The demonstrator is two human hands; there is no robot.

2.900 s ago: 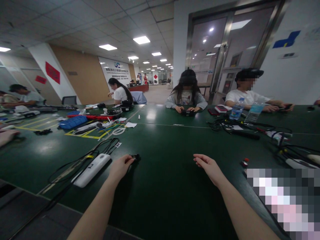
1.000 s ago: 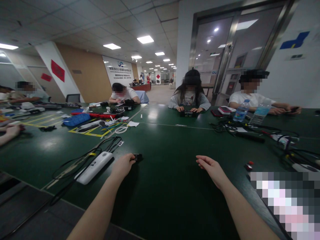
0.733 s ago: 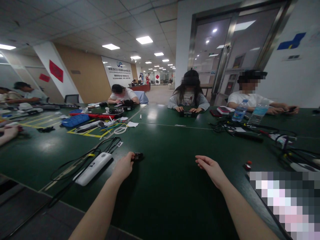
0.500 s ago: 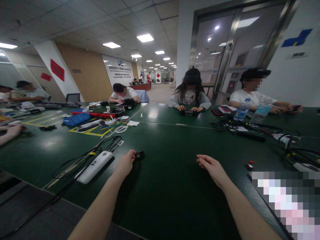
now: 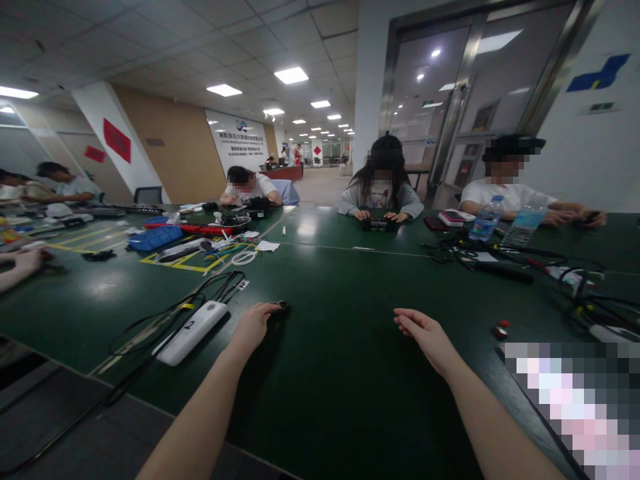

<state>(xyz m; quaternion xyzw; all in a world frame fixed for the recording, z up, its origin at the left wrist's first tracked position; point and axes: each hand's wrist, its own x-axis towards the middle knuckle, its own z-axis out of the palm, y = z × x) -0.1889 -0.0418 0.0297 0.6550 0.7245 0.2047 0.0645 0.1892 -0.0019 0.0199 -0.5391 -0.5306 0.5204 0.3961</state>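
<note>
My left hand (image 5: 253, 325) rests on the dark green table (image 5: 330, 373) with its fingers closed around a small black part (image 5: 281, 305), of which only the tip shows past the fingertips. A white power strip (image 5: 191, 331) marked "2" lies just left of that hand, with black cables (image 5: 165, 313) running from it. My right hand (image 5: 423, 335) lies on the table further right, fingers loosely curled and holding nothing. A small red and black piece (image 5: 501, 328) sits to its right.
Three people sit across the table; one handles a black device (image 5: 378, 225). Water bottles (image 5: 487, 219), cables (image 5: 500, 257) and tools crowd the right side. A blue basket (image 5: 155, 237) and a yellow-taped area (image 5: 197, 261) lie at the left. Another person's hand (image 5: 23, 260) rests far left.
My left hand has closed further over the small black part, which now shows less. My right hand stays in place. The view shifted slightly.
</note>
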